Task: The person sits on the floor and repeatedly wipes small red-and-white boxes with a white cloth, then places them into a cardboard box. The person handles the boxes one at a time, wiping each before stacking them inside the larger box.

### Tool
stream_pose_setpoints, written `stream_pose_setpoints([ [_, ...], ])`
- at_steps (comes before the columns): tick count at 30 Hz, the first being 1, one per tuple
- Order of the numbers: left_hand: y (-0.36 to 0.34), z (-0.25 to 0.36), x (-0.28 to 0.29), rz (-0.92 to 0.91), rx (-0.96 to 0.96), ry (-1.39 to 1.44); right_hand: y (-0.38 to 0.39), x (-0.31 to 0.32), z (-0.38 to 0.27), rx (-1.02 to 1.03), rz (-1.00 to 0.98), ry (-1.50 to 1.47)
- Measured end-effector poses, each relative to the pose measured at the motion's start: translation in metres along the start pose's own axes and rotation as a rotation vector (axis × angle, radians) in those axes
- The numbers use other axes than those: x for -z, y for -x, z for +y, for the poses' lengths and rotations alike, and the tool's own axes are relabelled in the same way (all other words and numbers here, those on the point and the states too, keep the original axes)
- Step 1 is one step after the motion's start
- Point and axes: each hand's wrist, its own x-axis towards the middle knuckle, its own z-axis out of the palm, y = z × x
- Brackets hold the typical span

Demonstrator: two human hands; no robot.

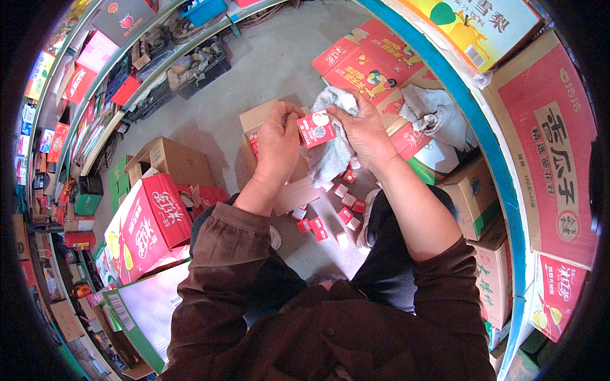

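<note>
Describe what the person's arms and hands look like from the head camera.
The left sleeve is dark brown cloth ending in a gathered cuff on the forearm. The matching right sleeve ends higher up, leaving more forearm bare. The left hand and right hand are bare and ungloved.

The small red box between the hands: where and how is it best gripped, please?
The small red box is probably best gripped by its left edge, from the left, where the left hand meets it: its sides are straight, a broad face turned to the camera, while the right hand and grey cloth crowd its right.
</note>
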Motion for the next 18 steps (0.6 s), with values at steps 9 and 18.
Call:
stream_pose_setpoints([
  [9,0.011,0.029,0.004,-0.163,-0.041,0.099,0.004,0.002,-0.018,-0.074,0.064,0.044],
  [18,0.006,0.025,0.021,-0.163,0.009,0.138,0.012,0.011,-0.021,0.063,0.115,0.007],
])
